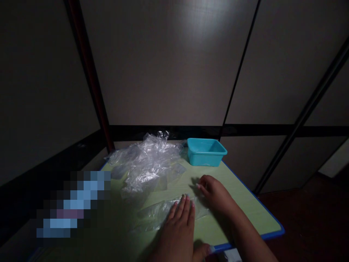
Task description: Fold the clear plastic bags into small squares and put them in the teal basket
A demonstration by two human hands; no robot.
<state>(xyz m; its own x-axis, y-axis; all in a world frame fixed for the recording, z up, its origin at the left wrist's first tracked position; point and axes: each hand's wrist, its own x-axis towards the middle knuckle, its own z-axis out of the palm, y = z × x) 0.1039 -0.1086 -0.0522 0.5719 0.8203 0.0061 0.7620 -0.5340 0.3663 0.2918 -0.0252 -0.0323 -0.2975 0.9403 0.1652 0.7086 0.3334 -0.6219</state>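
Note:
A clear plastic bag lies flattened near the table's front. My left hand rests on it, palm down, with fingers stretched out and the thumb apart near the table edge. Above the right end of the bag is my right hand, its fingers curled and the thumb near the index fingertip; whatever may be between them is too small to make out. Beyond both hands, a crumpled heap of clear plastic bags covers the back left of the table.
A turquoise plastic basin stands at the back right of the light green table, which has a blue edge. Cabinet panels rise behind it. A pixelated patch covers the left side. Something white shows below the front edge.

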